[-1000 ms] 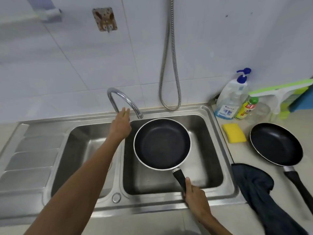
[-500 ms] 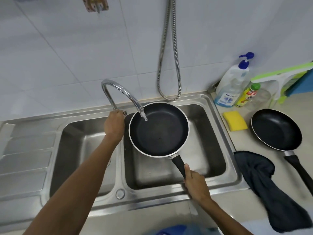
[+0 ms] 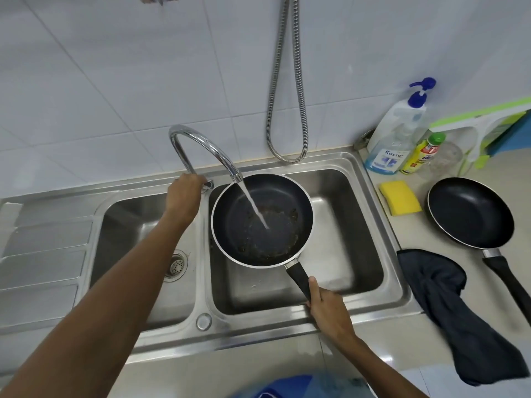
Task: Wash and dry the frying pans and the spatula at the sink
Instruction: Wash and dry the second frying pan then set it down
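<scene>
Head view, centre frame: tap (image 3: 201, 139) now runs full into frying pan (image 3: 232, 222) over sink (image 3: 258, 337), right basin. Left hand (image 3: 185, 195) curls round tap lever (image 3: 209, 185); right hand (image 3: 326, 310) grips pan handle (image 3: 298, 278). Rinsing starts.

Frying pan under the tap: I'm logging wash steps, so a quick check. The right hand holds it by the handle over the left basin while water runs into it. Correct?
Not quite: the head view shows the frying pan over the right basin, not the left. The rest stands: the right hand holds its handle, and water from the tap runs into it.
</scene>
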Action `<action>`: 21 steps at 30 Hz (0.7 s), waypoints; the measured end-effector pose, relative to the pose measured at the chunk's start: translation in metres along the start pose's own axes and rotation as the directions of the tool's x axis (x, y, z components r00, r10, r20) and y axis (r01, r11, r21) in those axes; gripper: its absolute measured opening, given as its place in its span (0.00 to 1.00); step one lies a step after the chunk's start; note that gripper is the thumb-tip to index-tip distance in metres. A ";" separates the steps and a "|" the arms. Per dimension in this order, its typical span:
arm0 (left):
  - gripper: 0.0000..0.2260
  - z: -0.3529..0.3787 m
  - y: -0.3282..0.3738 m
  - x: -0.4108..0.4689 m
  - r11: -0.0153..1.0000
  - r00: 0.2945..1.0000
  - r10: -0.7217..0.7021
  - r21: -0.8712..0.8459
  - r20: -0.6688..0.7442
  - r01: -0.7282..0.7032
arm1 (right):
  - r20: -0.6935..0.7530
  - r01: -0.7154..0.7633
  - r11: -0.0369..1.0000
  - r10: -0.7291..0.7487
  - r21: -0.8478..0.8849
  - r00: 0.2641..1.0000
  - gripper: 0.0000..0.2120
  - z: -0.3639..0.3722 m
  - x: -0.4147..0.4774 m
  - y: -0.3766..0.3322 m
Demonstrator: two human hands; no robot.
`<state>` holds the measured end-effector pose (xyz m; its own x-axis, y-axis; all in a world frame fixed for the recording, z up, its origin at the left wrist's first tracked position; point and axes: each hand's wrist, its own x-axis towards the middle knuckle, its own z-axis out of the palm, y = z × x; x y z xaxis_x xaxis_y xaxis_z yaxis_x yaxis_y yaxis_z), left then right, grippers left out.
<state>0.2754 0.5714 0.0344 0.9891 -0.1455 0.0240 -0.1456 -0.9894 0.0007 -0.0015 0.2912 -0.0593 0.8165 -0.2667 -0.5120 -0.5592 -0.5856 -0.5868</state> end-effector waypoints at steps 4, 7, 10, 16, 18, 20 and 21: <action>0.13 -0.006 -0.001 0.028 1.000 1.000 0.019 0.010 -0.025 -0.018 | -0.012 -0.007 1.000 0.007 0.009 1.000 0.32 -0.002 0.002 0.000; 0.11 -0.007 0.004 0.041 1.000 1.000 0.016 -0.011 -0.010 -0.016 | -0.019 -0.007 1.000 0.007 0.005 1.000 0.32 -0.007 0.001 -0.001; 0.14 -0.003 0.006 0.037 0.997 0.999 0.012 -0.077 -0.038 -0.015 | -0.027 -0.013 1.000 0.014 0.023 1.000 0.31 -0.010 0.001 -0.004; 0.07 0.014 0.056 -0.075 0.767 0.901 -0.396 -0.603 -0.177 0.219 | -0.030 -0.018 0.999 0.019 0.048 0.999 0.30 -0.008 -0.005 -0.013; 0.11 0.014 0.095 -0.136 0.628 0.886 -0.463 -0.714 -0.021 0.311 | -0.036 -0.017 0.997 0.020 0.078 0.999 0.31 -0.005 -0.008 -0.016; 0.19 0.023 0.131 -0.189 0.513 0.885 -0.405 -0.744 0.230 0.428 | -0.028 -0.033 0.994 0.036 0.100 0.999 0.32 -0.003 -0.013 -0.018; 0.21 0.032 0.146 -0.207 0.469 0.860 -0.352 -0.726 0.369 0.504 | -0.024 -0.038 0.993 0.041 0.109 0.999 0.33 -0.002 -0.015 -0.019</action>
<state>0.0499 0.4567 -0.0025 0.9106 0.2217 -0.3487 0.4126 -0.5339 0.7380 -0.0030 0.3046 -0.0394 0.7961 -0.3088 -0.5205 -0.6023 -0.4882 -0.6316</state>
